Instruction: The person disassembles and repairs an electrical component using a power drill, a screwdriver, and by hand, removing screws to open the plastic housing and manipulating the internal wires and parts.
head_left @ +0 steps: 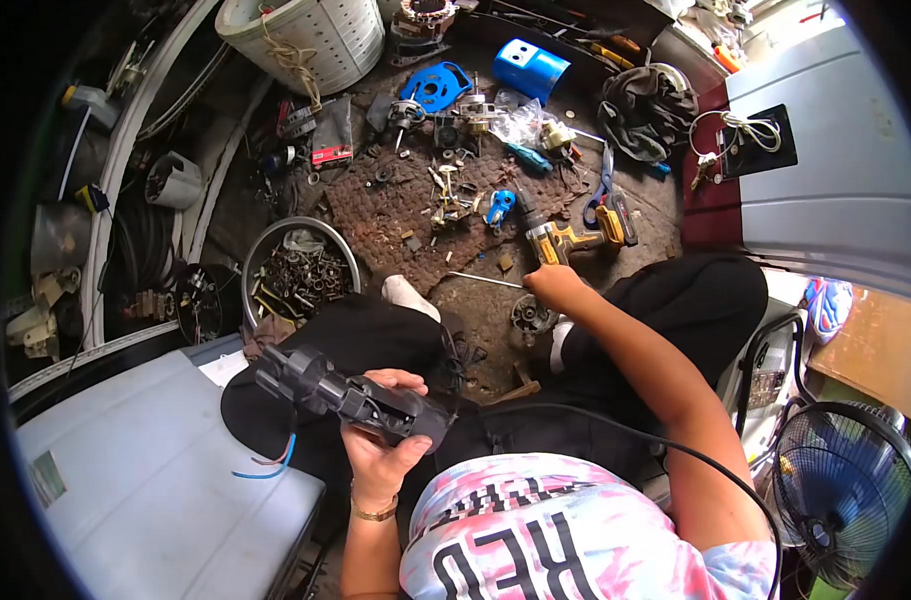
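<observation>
My left hand [377,462] is wrapped round a black power tool housing [360,402], tilted over my left thigh. Cut blue and brown wires [283,458] dangle from the housing, and an opening shows in its side. Out to the front, my right hand [555,288] is closed on a screwdriver [485,280]; its long thin shaft points left, and the handle is hidden in my fingers. Just beyond that hand lies a yellow and black cordless drill [565,240]. A round metal part [531,314] sits on the floor below the hand.
A metal bowl [251,262] of screws and small parts stands left. Loose parts litter the brown mat [375,225]. Scissors [601,190], a blue cover [531,68] and a white basket [310,50] are farther off. A fan [835,480] stands right, and a black cable [665,440] crosses my lap.
</observation>
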### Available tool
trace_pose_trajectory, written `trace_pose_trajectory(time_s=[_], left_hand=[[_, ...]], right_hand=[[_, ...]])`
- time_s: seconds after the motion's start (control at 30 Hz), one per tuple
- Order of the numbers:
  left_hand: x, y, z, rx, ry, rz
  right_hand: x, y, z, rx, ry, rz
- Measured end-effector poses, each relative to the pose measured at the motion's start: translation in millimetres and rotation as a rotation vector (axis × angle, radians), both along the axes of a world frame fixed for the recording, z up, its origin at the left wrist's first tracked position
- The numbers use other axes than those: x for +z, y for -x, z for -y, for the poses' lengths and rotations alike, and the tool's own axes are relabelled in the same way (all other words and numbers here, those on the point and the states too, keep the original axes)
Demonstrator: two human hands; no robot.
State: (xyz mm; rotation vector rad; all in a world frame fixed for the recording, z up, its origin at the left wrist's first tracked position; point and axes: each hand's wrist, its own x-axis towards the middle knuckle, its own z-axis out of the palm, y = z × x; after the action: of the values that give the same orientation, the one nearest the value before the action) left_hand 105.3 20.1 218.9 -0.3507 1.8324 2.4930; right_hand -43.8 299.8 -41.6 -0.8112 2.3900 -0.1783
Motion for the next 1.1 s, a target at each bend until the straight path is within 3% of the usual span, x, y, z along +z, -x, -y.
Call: trace_pose_trajectory(time_s=[0.07, 0.17, 0.2, 0.23, 0.3, 0.37, 0.43, 0.5, 0.57, 0.6, 0.7, 0.73, 1.1], left_hand=[[-3.1, -0.8, -1.4, -0.025, 0.011, 0.014], [-6.2, -3.8, -7.6, -0.041, 0.006, 0.051], [-5.4, -4.5, -9.5, -0.052, 0.005, 0.068], [-4.1, -5.0, -11.8, -0.064, 0.004, 0.084], [0.7, -6.9, -17.1, -0.069, 0.035, 0.123], [7.1, -8.9, -20.9, -0.065, 0.052, 0.151], [11.7, -11.5, -24.0, -0.052, 0.049, 0.172], [9.4, -18.3, -26.4, -0.044, 0.057, 0.151], [2.1, -26.1, -26.7, -0.045, 0.000, 0.128], [-0.4, -26.5, -27.6, -0.095, 0.103, 0.041], [-4.5, -32.8, -36.1, 0.063, -0.070, 0.125], [1.1, -29.3, -45.0, 0.141, -0.029, 0.157], [10.7, -31.7, -43.5, 0.025, -0.006, 0.216]], right_hand=[[32.4, 12.3, 23.4, -0.026, 0.049, -0.037], [174.2, 41.6, 91.8, -0.191, 0.753, 0.218], [213.2, 44.2, 112.6, -0.165, 1.115, 0.311], [245.5, 44.8, 130.5, -0.141, 1.290, 0.477], [282.0, 43.2, 160.7, 0.028, 1.564, 0.552], [299.1, 35.7, 173.1, 0.147, 1.521, 0.696], [300.1, 20.4, 175.4, 0.092, 1.414, 0.943], [290.3, 8.9, 183.2, -0.022, 1.580, 0.973], [280.7, 1.0, 185.1, -0.030, 1.643, 0.837], [276.1, -1.9, 185.3, -0.036, 1.672, 0.765], [278.3, -1.8, 183.1, -0.032, 1.710, 0.696], [278.9, -1.7, 181.4, -0.040, 1.710, 0.698], [276.5, -5.5, 169.5, -0.082, 1.745, 0.728]])
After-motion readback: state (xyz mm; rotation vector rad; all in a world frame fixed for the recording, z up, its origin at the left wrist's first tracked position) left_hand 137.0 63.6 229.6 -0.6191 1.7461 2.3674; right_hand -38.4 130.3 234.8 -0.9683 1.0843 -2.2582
